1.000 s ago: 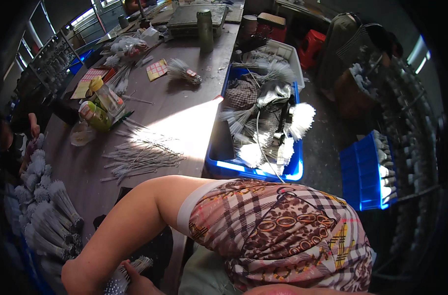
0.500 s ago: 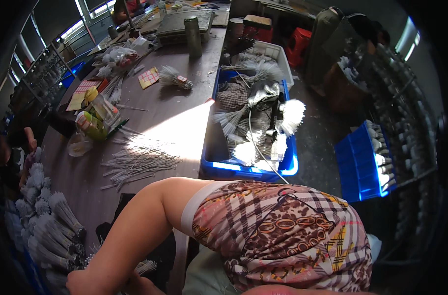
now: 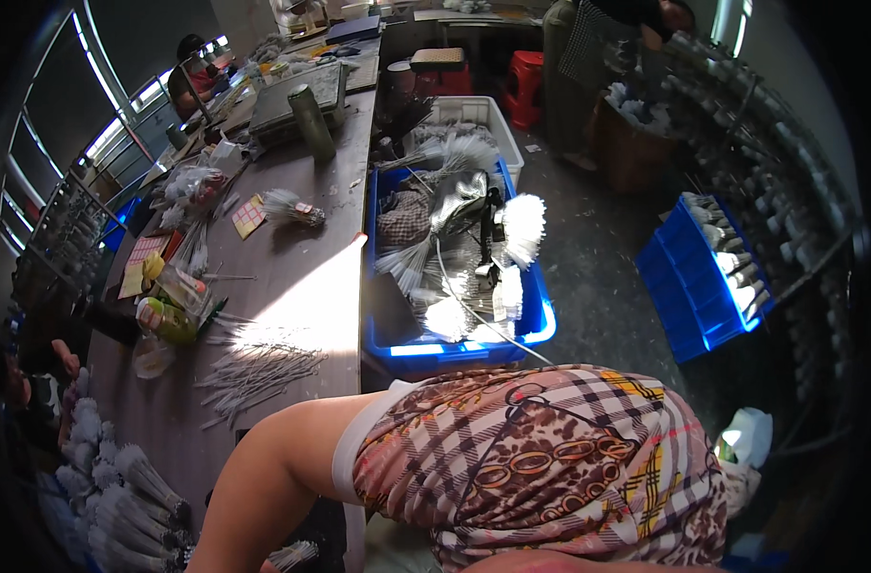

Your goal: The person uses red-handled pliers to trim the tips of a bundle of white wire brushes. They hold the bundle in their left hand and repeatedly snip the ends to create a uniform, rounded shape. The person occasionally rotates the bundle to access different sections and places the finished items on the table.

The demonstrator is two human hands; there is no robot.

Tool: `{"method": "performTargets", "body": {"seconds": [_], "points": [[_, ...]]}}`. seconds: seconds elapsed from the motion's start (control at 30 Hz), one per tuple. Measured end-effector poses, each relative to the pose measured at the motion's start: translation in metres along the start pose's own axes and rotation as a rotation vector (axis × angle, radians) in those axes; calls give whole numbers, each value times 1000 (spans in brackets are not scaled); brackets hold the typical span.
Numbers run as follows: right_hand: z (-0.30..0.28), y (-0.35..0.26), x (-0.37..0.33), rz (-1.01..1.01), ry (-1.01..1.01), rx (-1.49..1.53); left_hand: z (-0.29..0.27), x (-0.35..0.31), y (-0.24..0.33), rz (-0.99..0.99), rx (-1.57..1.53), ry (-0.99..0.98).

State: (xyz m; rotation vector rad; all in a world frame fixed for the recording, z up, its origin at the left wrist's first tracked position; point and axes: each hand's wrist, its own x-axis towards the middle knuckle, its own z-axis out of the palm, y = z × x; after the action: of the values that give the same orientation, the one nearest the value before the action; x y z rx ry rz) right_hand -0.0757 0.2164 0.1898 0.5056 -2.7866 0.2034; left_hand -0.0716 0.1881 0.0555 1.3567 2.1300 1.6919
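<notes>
My bare right forearm bends down from a patterned short sleeve and leaves the picture at the lower edge. Its hand is out of view. Only a sliver of skin shows beside it at the bottom, too little to make out my left hand. Nearest the forearm, bundles of thin whitish strands with bushy tops are heaped at the lower left. A smaller bundle shows just right of the forearm. Long thin white sticks lie loose on the brown table, beyond my elbow.
A blue crate with bundles, cloth and a black bag stands right of the table. Another blue crate leans farther right. Bottles, a grey canister and a label sheet are on the table. Other people work at the far left, near left and far right.
The view has shifted, showing more of the room's far end. My right hand, earlier seen low at the left by the bundles, has dropped out below the lower edge.
</notes>
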Motion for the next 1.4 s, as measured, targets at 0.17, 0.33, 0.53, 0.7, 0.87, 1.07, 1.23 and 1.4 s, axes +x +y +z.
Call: {"method": "performTargets", "body": {"seconds": [0.17, 0.33, 0.53, 0.7, 0.87, 1.07, 1.23, 1.4], "points": [[2, -1, -4, 1, 13, 0, 6, 2, 0, 5, 5, -17], [3, -4, -7, -2, 26, -3, 11, 4, -1, 15, 6, -28], [3, -11, 4, -51, 64, 2, -9, 1, -12, 4, 22, 13], [-9, -14, -1, 42, 65, -50, -51, -26, -58, -258, -204, 90], [-11, -4, -2, -28, 226, 106, -48, -28, -12, 209, 482, 66], [-10, -9, 5, -91, 244, 93, -57, -27, -8, 213, 276, 89], [-15, -6, 6, -42, 111, 60, -57, -31, -13, 26, -204, 51], [-10, 2, 3, -64, 209, 77, -58, -27, -1, -11, -389, 36]]}}
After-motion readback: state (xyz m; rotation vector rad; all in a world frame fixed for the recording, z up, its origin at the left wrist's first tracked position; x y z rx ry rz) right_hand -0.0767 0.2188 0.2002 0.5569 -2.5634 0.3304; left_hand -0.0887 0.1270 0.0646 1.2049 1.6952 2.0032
